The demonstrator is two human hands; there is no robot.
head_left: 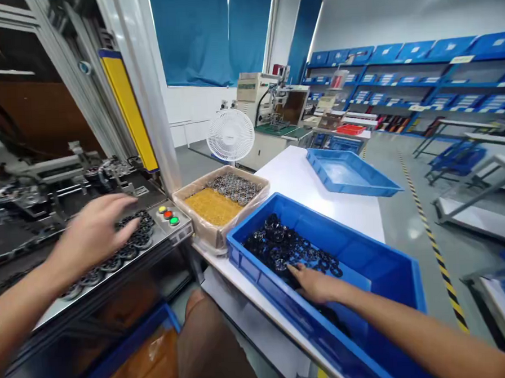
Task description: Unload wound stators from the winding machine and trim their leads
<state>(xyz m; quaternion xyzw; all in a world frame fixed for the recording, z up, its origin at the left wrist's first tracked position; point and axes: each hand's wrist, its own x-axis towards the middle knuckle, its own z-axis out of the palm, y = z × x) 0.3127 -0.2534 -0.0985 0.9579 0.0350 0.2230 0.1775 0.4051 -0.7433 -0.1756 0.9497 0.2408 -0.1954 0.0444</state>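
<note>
Grip: left hand [94, 235] wide, fingers apart, blurred; right hand [315, 284] has fingertips partly hidden, cannot tell whether it holds a part. By size: white table [285, 173]; metal machine ledge [53, 311], to the left; blue bin [392, 263] on the table, right hand inside; carton [210, 232] just beside it; black rings [141, 235] along the ledge, beneath the left hand; loose black parts [275, 238] in the bin, at the right fingers; three push buttons [168, 215].
</note>
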